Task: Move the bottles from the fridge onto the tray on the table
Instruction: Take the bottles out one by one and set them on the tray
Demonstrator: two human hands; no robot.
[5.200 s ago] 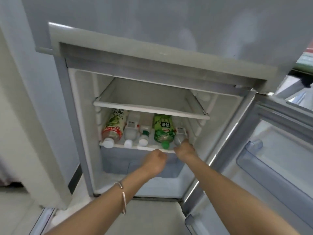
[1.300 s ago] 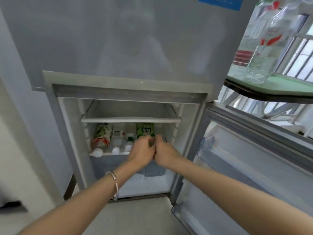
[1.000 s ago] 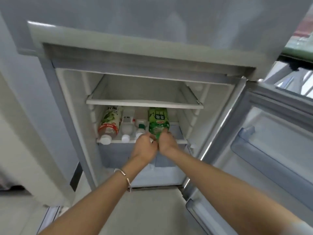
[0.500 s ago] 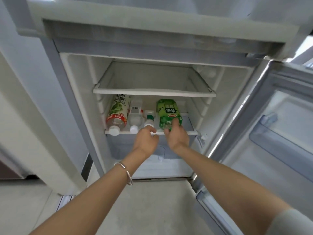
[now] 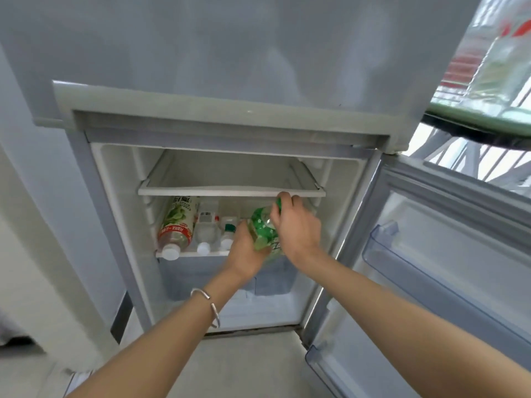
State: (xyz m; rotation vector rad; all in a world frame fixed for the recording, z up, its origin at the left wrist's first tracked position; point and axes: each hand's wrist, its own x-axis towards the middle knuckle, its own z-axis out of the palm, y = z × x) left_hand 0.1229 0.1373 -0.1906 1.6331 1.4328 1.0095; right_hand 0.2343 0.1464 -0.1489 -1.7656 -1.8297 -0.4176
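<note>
A green bottle (image 5: 263, 231) is lifted off the fridge's lower shelf (image 5: 198, 253), tilted with its cap end up. My right hand (image 5: 296, 222) grips its upper part near the cap. My left hand (image 5: 247, 254) cups its base from below. Three bottles still lie on the shelf with caps toward me: a bottle with a green and red label (image 5: 175, 225), a clear bottle (image 5: 205, 231) and a small white bottle (image 5: 228, 234). At the upper right a green tray (image 5: 471, 116) on the table holds a clear bottle (image 5: 500, 58).
The fridge's lower door (image 5: 448, 254) stands open to the right with clear door bins (image 5: 382, 239). An empty upper shelf (image 5: 230, 191) sits just above my right hand. A drawer (image 5: 201, 280) lies below the bottles. A wall stands at the left.
Both hands took hold of the green bottle and lifted it off the shelf, out toward me and to the right. The view tilted up, showing the tray.
</note>
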